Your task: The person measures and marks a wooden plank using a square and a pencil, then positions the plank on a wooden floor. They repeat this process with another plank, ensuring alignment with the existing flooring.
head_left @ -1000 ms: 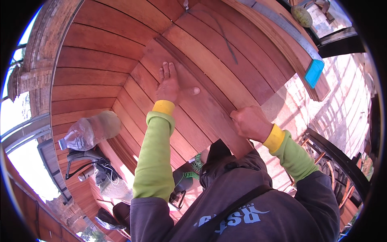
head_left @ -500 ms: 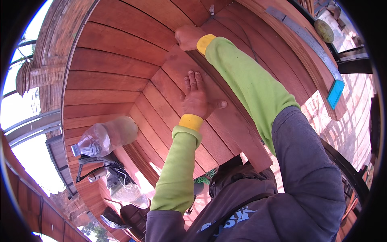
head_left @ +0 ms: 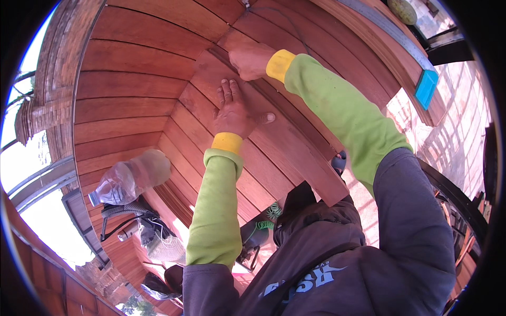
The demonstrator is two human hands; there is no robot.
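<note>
A loose reddish-brown plank [head_left: 295,150] lies on a slatted wooden panel, its near end sticking out towards my body. My left hand [head_left: 234,115] is spread flat on top of it, thumb stretched out to the right. At the plank's far right edge is my right hand [head_left: 250,59], its fingers curled closed against the wood. Anything inside those fingers is hidden from this side. Yellow cuffs and green sleeves cover both forearms.
Slatted wooden walls [head_left: 124,84] rise to the left and behind. A large clear plastic bottle [head_left: 132,176] lies at the left, near a dark bag [head_left: 126,210]. A metal try square with a blue handle [head_left: 426,89] rests on a ledge at the right.
My right hand has slid along the plank's edge, away from its far end and towards me. My left hand stays flat on the plank. The whole view has shifted somewhat.
</note>
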